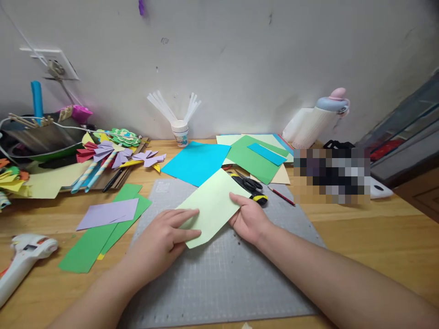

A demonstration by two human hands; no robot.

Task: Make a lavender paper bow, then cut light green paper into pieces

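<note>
Wooden counter (377, 253), bearing a mat (219, 292). Left of the mat: green strips (82, 251) and, farther out, a glue gun (25, 258). Behind the mat: a blue sheet (195, 162) overlapping its far edge, a cup (180, 137) farther back, and, farther right, a bottle (315, 121).

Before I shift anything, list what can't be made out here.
Head view:
Pale green flat paper sheet: underside, facing away.
Right hand: fingers partly hidden by that sheet.
White plastic glue gun: handle end cut off by left edge.
Grey gridded rectangular mat: printed marks too faint to read.
Pixelated patch: whatever it covers.
</note>
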